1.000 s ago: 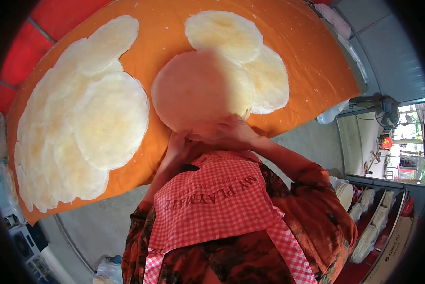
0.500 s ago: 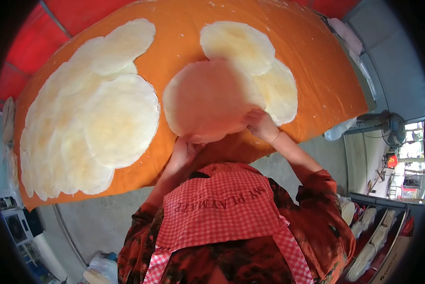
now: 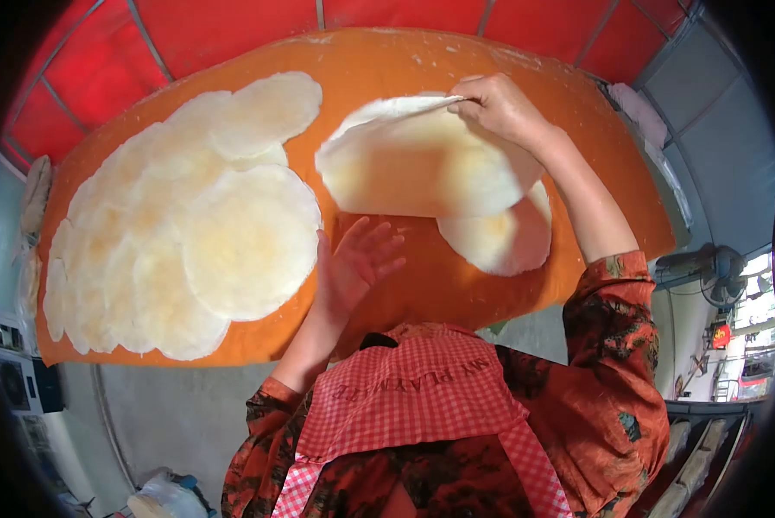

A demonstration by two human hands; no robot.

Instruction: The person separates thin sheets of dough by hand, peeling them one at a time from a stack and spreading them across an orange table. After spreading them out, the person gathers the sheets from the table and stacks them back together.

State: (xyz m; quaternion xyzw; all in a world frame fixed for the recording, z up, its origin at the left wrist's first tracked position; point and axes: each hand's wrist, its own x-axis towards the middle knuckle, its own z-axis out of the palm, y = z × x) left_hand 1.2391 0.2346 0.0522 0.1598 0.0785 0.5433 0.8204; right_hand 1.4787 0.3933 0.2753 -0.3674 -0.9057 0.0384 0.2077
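Note:
My right hand (image 3: 495, 105) is pinched on the far edge of a large round pale sheet (image 3: 422, 168), which is raised and partly folded over near the middle of the orange cloth (image 3: 379, 285). Palm up, with fingers spread, my left hand (image 3: 360, 259) is just below the sheet's near edge and holds nothing. Part of another round sheet (image 3: 499, 233) shows beneath and to the right of the lifted one. On the left lies a broad group of overlapping pale rounds (image 3: 145, 233), with one large round (image 3: 251, 242) on top at its right side.
Red panels (image 3: 232, 34) stand behind the cloth-covered table. At the right are a dark fan (image 3: 722, 274) and a grey wall (image 3: 707, 104). A plastic bag (image 3: 167, 496) is on the floor at lower left.
My right hand has moved up and away to the sheet's far edge, lifting it. My left hand has let go of the near edge and opened. The camera view has shifted.

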